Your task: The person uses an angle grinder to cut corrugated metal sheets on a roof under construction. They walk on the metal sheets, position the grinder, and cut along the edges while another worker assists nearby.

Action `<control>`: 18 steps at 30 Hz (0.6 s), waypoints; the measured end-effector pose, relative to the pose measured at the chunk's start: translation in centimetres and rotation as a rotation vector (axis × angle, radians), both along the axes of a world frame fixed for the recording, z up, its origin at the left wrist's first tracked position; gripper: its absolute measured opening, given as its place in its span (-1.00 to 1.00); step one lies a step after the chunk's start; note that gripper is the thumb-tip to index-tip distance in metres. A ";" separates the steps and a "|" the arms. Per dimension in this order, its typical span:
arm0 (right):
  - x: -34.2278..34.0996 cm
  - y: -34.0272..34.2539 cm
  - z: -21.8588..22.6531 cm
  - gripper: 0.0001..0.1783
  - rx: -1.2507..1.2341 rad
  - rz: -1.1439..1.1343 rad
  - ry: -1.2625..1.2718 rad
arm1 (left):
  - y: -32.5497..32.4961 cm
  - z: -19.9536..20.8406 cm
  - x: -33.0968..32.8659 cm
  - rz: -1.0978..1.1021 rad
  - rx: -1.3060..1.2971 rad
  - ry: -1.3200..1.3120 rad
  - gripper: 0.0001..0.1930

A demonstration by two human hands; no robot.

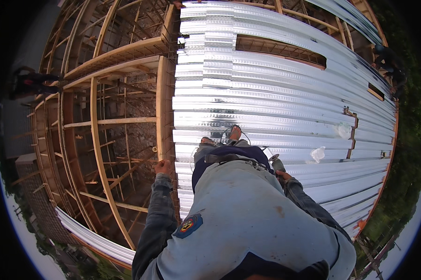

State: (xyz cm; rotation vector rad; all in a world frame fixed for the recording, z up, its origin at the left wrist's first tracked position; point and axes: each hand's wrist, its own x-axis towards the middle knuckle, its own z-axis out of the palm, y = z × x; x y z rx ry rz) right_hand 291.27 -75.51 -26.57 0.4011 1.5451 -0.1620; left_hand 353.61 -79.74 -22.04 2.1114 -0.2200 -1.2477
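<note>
The right hand (283,175), a little right of centre in the frame, has its grip closed around the rear of a grey-green power tool (278,165) whose round, disc-like end points toward the upper left, just above the ribbed metal decking (248,103); whether the tool touches the sheet cannot be told. The left hand (163,167), left of centre, has its fingers drawn in beside the long timber beam (163,112) that runs along the left edge of the decking; how tightly that grip is closed, and whether it has hold of anything thin, cannot be told. Between the two hands the person's bare feet (235,133) stand on the silvery sheets, with a dark thin cable (244,135) looped around them. Two crumpled pieces of clear plastic (317,154) lie on the decking at the right of the frame, near a notched, step-shaped gap (352,138). A long slot (280,49) is cut through the sheets at the upper centre, and a smaller opening (376,92) lies toward the upper right. The left half of the frame shows an open timber framework (95,122) above rubble-strewn ground. One co-worker (35,83) in dark clothing is at the far left, and another (390,65) at the upper right, by the decking's outer edge.
</note>
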 end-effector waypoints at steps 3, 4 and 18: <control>-0.3 -1.5 2.7 -0.57 -0.054 0.436 0.097 | -0.7 -0.2 -1.8 -0.001 -0.041 0.074 -0.87; -0.4 -2.2 3.4 -0.57 -0.051 0.539 0.122 | -0.4 -0.5 -2.3 -0.044 0.013 0.064 -0.87; 3.3 -6.9 5.7 -0.51 -0.168 0.837 0.357 | -1.1 -1.6 0.7 -0.080 0.139 -0.013 -0.87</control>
